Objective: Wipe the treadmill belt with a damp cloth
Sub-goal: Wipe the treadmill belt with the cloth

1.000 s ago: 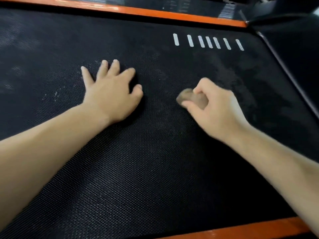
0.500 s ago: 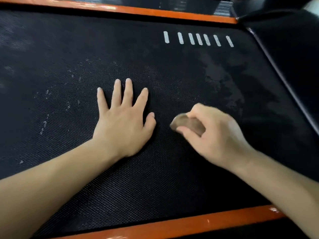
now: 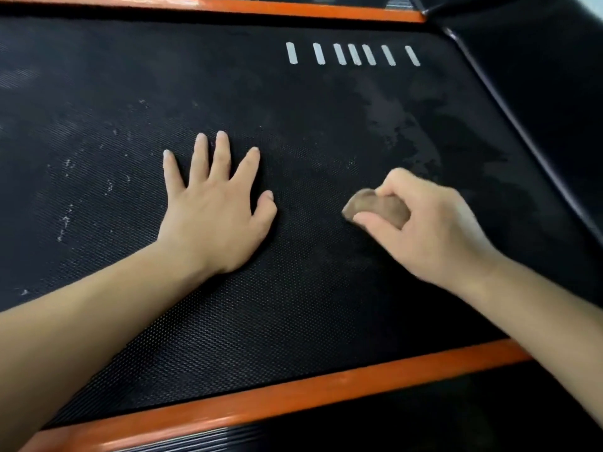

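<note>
The black textured treadmill belt fills most of the view. My left hand lies flat on it, palm down, fingers spread and straight. To its right my right hand grips a small bunched brown cloth and presses it against the belt. Only the cloth's left end shows past my thumb and fingers. Pale dusty streaks sit on the belt beyond my right hand, and white specks dot the belt left of my left hand.
Orange side rails run along the near edge and the far edge of the belt. A row of several white dashes marks the belt at the upper right. A dark cover with a raised rim borders the belt on the right.
Both hands have slid toward me along the belt, from near the white dashes to mid-belt. The near orange rail has come further into view. The right hand still holds the cloth.
</note>
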### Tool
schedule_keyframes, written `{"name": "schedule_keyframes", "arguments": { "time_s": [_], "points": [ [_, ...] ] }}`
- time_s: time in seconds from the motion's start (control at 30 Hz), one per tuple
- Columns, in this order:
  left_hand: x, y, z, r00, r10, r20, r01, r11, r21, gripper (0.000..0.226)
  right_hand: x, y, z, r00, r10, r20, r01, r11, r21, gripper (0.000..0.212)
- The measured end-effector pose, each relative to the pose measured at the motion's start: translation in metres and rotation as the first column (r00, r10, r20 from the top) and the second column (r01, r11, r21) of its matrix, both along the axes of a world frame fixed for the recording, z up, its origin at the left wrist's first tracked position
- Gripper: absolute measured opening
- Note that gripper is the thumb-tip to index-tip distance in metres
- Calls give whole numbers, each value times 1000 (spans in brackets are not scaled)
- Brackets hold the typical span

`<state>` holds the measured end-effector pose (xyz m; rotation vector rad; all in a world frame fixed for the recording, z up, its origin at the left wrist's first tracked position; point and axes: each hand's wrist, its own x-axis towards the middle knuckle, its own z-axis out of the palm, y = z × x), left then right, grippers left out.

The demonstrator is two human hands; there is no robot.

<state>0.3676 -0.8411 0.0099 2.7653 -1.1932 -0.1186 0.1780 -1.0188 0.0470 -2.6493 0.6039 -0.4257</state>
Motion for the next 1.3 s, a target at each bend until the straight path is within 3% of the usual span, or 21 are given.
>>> {"name": "schedule_keyframes", "arguments": {
  "time_s": [0.07, 0.23, 0.3, 0.43, 0.47, 0.6, 0.67, 0.77, 0.83, 0.97, 1.03, 1.1, 1.2, 1.3],
  "points": [
    [0, 0, 0, 1000, 2, 1, -2, 1000, -3, 79, -7, 1, 2, 1000, 9, -10, -9, 998, 55, 31],
    [-2, 1, 1, 1000, 9, 12, -9, 1000, -10, 78, -39, 26, 7, 939, 314, -140, -287, 940, 184, 31],
    [-2, 1, 0, 1000, 13, 8, -13, 1000, -13, 78, -41, 18, 6, 941, 312, -129, -293, 945, 143, 32],
    [-3, 1, 4, 1000, 1, -26, -2, 998, -60, 74, -41, -5, 7, 997, 60, -40, -56, 995, 81, 32],
    [-4, 1, 5, 999, -15, -30, 13, 996, -84, 72, -45, -4, 6, 998, 60, -32, -57, 996, 70, 32],
    [-15, -7, 10, 995, -68, -73, 58, 989, -133, 60, -65, 24, 4, 942, 311, -128, -282, 938, 203, 34],
    [-23, -18, 11, 993, -78, -83, 68, 990, -122, 56, -68, 19, 4, 927, 351, -130, -329, 931, 160, 33],
    [-26, -34, 9, 995, -70, -66, 64, 993, -97, 57, -63, -13, 5, 980, 182, -82, -188, 980, -69, 39],
    [-22, -43, 8, 997, -44, -57, 39, 996, -78, 58, -64, -29, 5, 998, 22, -52, -25, 997, -69, 38],
    [-19, -62, 7, 996, 45, -78, -49, 998, -48, 59, -74, -14, 0, 972, 228, -50, -230, 972, -46, 35],
    [-21, -65, 3, 998, 44, -37, -45, 999, -26, 62, -72, -13, -3, 966, 252, -50, -256, 962, -95, 37],
    [-22, -64, 1, 1000, 28, -11, -29, 999, -17, 64, -54, -29, -4, 989, 147, -16, -147, 967, -208, 39],
    [-20, -63, 2, 1000, 19, -19, -19, 1000, -7, 65, -23, -62, -2, 992, -124, -23, 121, 989, -88, 33],
    [-20, -63, 2, 1000, 12, -10, -13, 1000, -5, 66, -21, -46, -2, 999, -37, -8, 36, 996, -84, 32]
  ]
}}
